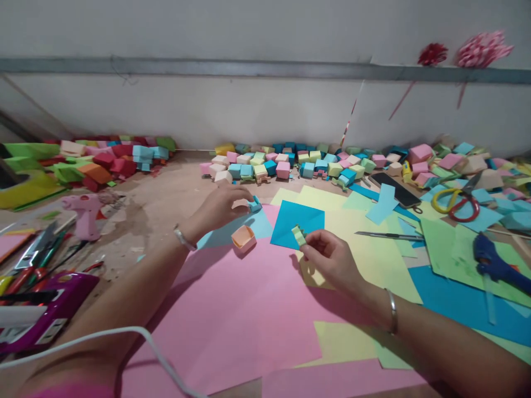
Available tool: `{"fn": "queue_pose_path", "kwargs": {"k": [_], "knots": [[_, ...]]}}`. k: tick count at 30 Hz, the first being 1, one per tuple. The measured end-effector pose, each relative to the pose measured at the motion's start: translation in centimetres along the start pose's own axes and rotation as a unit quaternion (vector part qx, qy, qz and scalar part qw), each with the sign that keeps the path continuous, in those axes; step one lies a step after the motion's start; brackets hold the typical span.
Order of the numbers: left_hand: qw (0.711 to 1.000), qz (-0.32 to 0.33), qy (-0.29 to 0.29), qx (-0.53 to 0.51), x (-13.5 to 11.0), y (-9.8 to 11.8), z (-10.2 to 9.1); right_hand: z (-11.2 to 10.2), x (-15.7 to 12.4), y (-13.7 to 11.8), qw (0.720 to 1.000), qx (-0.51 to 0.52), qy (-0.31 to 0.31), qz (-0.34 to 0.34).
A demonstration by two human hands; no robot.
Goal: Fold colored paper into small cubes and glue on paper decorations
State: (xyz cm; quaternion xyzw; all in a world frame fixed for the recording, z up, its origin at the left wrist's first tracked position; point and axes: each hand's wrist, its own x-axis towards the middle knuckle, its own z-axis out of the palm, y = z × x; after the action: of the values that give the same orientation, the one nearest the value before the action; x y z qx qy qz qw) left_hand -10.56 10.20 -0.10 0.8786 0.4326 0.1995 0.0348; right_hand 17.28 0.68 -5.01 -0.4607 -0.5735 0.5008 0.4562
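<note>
My left hand (228, 205) is closed in a pinch on a small light blue folded paper piece (254, 204), above the far edge of the paper sheets. Between the thumb and fingers of my right hand (329, 254) is a small pale green folded paper piece (298, 235), held over a blue paper square (286, 221). An open peach paper box (243, 240) rests between the two hands on a large pink sheet (232, 309). Yellow sheets (360, 265) lie under and beyond my right hand.
Rows of folded paper cubes (283, 169) line the wall. At left are a pink glue gun (85, 213) and a purple device (68, 298); a white cable (145, 333) crosses in front. Scissors (460, 202), a craft knife (390, 236), a phone (394, 189) and a blue glue gun (493, 260) lie right.
</note>
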Motion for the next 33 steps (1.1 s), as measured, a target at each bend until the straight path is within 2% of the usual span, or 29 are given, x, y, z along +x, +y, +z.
{"fn": "queue_pose_path", "kwargs": {"k": [4,7,10,14,15,16,18,21,24,26,28,30,33], "knots": [[1.0,-0.004,-0.006,-0.006,-0.1,-3.6,2.3,0.3,-0.5,0.6,0.999,-0.018,-0.035,-0.023],[0.999,-0.023,0.015,-0.023,-0.3,-4.5,3.1,0.5,-0.8,0.8,0.998,-0.018,-0.055,-0.031],[0.996,-0.043,0.049,-0.06,-0.2,-3.6,2.8,0.4,-0.8,0.5,0.998,0.011,-0.053,-0.016],[0.981,-0.078,0.09,-0.156,0.0,0.3,0.8,0.0,-0.6,-1.1,0.998,0.051,-0.041,-0.012],[0.949,-0.132,0.083,-0.273,-0.1,1.7,0.3,-0.2,-0.5,-1.6,0.998,0.043,-0.027,-0.026],[0.905,-0.188,0.062,-0.376,-0.1,3.2,0.0,-0.4,-0.4,-2.2,0.999,0.03,-0.007,-0.044],[0.824,-0.253,0.038,-0.505,-0.4,6.0,-0.4,-0.7,-0.3,-3.3,0.996,0.007,0.033,-0.086],[0.76,-0.279,0.016,-0.587,-0.9,9.4,0.0,-0.9,-0.4,-4.3,0.989,-0.008,0.065,-0.135],[0.734,-0.295,0.003,-0.612,-1.4,11.6,1.0,-0.6,-0.4,-4.1,0.988,-0.012,0.071,-0.139],[0.727,-0.305,0.001,-0.616,-1.7,12.4,1.7,-0.4,-0.3,-3.7,0.988,-0.023,0.08,-0.132],[0.733,-0.3,0.007,-0.611,-2.0,12.8,2.2,-0.1,-0.2,-3.2,0.987,-0.041,0.089,-0.129],[0.761,-0.281,0.023,-0.585,-2.2,13.0,2.6,0.1,-0.2,-3.0,0.986,-0.058,0.092,-0.128],[0.817,-0.247,0.066,-0.516,-2.5,13.1,2.9,0.4,-0.3,-2.9,0.986,-0.077,0.09,-0.122]]}}
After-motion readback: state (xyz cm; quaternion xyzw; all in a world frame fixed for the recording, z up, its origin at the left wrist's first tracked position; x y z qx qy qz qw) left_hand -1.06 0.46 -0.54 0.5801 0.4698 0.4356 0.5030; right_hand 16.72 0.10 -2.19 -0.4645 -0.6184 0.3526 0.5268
